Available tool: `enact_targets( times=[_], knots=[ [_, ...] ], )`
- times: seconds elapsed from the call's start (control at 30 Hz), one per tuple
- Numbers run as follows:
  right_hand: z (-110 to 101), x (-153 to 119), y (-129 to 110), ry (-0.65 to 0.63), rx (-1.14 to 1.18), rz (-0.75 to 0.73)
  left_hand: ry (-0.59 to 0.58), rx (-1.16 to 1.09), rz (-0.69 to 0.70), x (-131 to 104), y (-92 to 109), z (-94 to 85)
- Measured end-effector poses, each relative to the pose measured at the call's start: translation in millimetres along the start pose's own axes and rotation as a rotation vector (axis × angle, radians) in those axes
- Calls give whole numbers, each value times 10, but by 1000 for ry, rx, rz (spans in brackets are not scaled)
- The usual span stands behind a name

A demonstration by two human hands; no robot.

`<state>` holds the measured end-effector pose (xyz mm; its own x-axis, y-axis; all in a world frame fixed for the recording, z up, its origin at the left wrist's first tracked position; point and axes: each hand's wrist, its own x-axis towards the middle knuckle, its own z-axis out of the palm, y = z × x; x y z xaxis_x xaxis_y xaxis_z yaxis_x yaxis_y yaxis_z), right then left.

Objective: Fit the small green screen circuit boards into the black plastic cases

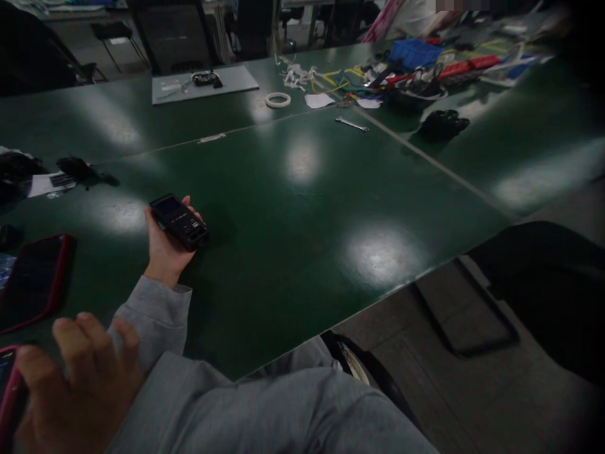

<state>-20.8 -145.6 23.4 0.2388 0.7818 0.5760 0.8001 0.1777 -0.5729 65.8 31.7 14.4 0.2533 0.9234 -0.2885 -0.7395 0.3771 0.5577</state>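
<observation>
My left hand (163,255) is palm up above the green table, its fingers wrapped round a small black handheld device (179,221). The device has a little screen at its far end and markings below it; its exact kind I cannot make out. Across my body reaches my right arm, in a grey sleeve. At the lower left my right hand (82,384) shows its back, with fingers apart and nothing seen in them. Its thumb is close to a red-edged phone (7,378) cut off by the frame; whether they touch I cannot tell. Another red-cased phone (35,284) lies just beyond.
On the green table (265,252) lie a wrench (351,124), a white tape roll (278,99) and a grey board (203,85) with small parts. Cables, tools and a blue bin (413,53) crowd the back right. A dark chair (543,290) stands at the right edge.
</observation>
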Motion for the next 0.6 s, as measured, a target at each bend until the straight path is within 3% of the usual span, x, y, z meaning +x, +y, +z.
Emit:
enact_targets(
  times=[0.13, 0.37, 0.47, 0.6],
  knots=[
    [30, 12, -36, 86, -202, 108, 50, 51, 10, 4, -5, 24],
    [-163, -71, 91, -67, -102, 27, 45, 64, 0, 26, 6, -5],
    [-372, 19, 363, -94, 79, -34, 14, 40, -15, 12, 20, -19],
    [-728, 586, 1036, -98, 255, -179, -40, 21, -35, -14, 24, -36]
  ],
)
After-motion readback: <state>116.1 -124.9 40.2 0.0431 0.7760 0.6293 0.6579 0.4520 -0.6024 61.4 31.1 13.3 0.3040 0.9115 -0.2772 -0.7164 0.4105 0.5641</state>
